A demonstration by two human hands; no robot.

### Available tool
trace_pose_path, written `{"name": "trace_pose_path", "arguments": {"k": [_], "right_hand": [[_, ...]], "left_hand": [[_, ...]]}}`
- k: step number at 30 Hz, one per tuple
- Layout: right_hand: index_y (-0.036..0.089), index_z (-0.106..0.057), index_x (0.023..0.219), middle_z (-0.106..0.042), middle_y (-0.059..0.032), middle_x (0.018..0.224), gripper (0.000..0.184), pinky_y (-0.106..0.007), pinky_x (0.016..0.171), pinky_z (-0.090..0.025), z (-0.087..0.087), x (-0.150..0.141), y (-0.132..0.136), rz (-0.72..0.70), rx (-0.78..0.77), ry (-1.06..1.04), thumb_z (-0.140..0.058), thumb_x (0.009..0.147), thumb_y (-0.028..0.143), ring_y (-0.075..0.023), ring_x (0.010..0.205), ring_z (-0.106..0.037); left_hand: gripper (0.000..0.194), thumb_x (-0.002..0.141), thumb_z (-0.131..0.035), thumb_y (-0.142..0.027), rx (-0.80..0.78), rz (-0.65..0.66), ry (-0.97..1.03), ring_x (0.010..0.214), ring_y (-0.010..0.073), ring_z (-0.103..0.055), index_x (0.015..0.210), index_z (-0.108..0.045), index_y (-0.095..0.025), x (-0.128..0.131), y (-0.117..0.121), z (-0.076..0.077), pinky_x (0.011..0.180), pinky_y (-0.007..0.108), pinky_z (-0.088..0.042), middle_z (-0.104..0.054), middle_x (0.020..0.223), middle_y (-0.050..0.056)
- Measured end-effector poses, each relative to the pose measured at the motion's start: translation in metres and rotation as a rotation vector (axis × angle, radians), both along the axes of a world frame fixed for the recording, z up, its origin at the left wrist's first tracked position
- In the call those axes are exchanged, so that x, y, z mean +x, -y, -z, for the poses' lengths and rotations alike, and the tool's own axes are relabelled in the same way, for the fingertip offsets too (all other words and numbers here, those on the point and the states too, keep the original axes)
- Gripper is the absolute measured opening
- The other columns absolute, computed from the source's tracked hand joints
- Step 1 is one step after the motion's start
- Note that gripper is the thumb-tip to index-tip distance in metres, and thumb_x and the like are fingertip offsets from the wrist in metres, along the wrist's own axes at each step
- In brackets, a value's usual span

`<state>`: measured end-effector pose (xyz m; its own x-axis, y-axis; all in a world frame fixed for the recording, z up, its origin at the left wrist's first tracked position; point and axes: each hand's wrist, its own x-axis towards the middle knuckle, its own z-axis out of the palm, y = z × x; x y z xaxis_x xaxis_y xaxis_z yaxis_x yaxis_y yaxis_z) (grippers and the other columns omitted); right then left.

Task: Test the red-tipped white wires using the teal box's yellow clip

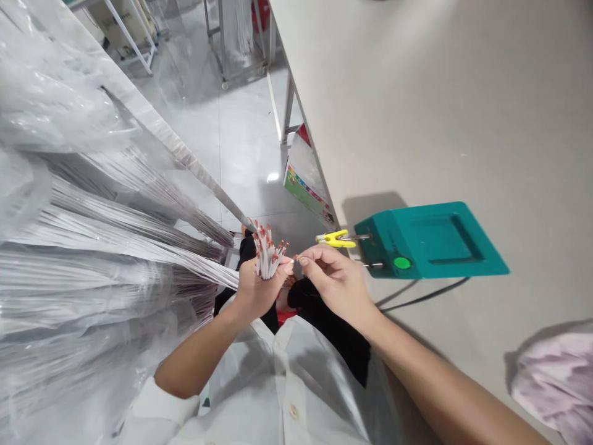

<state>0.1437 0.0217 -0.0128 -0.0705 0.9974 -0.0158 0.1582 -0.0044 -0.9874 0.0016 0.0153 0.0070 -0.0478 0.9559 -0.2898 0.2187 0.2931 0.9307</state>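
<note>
My left hand (pixel 257 285) is closed round a bundle of thin white wires with red tips (pixel 267 250), held upright in front of my lap. My right hand (pixel 331 277) pinches a single wire end between thumb and forefinger, right beside the bundle's tips. Long white wires (pixel 115 222) under clear plastic stretch away to the left from the bundle. A teal box-shaped machine (pixel 428 240) with a green button (pixel 402 262) sits on the table just right of my right hand. Yellow-handled snips (pixel 337 238) lie at the machine's left side, by the table edge.
The pale grey table (pixel 440 111) runs along the right. A black cable (pixel 417 296) leaves the machine toward me. A pink cloth (pixel 556 377) lies at the lower right. A colourful box (pixel 308 185) stands on the floor under the table. Metal racks (pixel 231 37) stand farther back.
</note>
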Motion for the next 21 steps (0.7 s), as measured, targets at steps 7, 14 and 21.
{"name": "trace_pose_path", "arguments": {"k": [7,14,21], "right_hand": [[0.019,-0.064,0.077,-0.061,-0.0034,0.075,0.011,-0.026,0.056,-0.045,0.002,0.001,0.000,0.013,0.061,-0.037,-0.059,0.079,0.029,-0.0133,0.064,-0.056],[0.019,-0.062,0.072,-0.060,-0.0014,0.069,0.007,-0.025,0.056,-0.044,-0.001,0.000,0.001,0.015,0.228,0.106,-0.059,0.079,0.020,-0.0121,0.061,-0.054],[0.020,-0.060,0.076,-0.059,-0.0023,0.073,0.010,-0.029,0.065,-0.046,0.001,0.003,0.000,-0.016,0.279,0.145,-0.053,0.083,0.020,-0.0142,0.069,-0.055]], "left_hand": [[0.015,0.071,-0.061,-0.027,0.033,0.000,-0.014,0.059,0.0126,-0.056,0.075,-0.068,-0.014,-0.001,0.001,0.001,0.055,0.022,-0.044,-0.064,0.063,0.000],[0.021,0.073,-0.063,-0.030,0.060,0.061,-0.012,0.071,0.0155,-0.060,0.082,-0.069,-0.012,0.000,0.005,0.008,0.063,0.024,-0.047,-0.068,0.075,0.004],[0.018,0.072,-0.062,-0.029,0.025,0.014,-0.039,0.062,0.0133,-0.057,0.075,-0.069,-0.012,0.001,0.006,0.007,0.058,0.023,-0.046,-0.065,0.066,0.002]]}}
